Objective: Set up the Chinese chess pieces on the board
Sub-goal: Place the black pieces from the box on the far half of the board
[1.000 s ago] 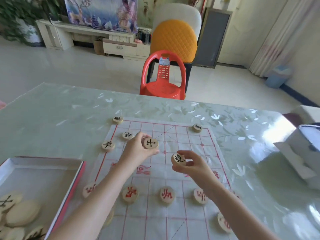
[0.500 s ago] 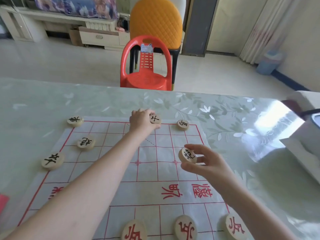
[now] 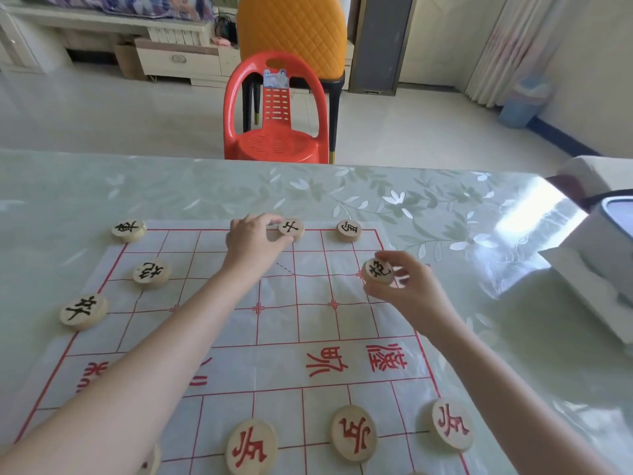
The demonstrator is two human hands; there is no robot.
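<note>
Head view: advisor [image 3: 291, 228] has been carried to the board [image 3: 281, 323] back row at 12 o'clock, still pinched by left hand [image 3: 255, 240]; cannon [image 3: 378, 271] is held pinched by right hand [image 3: 407, 286] at 2 o'clock, unplaced.

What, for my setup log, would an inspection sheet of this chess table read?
Surface: table under a pale floral cover; paper board lies on it.
Job's things: four black pieces lie loose on the far half; red pieces sit along the near rows.
Clutter: white box at the right edge.
Hands: left hand pinches the far-line piece; right hand pinches the tilted piece over the board's right side.
Cables: nothing seen.
Surroundings: red chair, orange chair behind it, blue bin on the floor.
</note>
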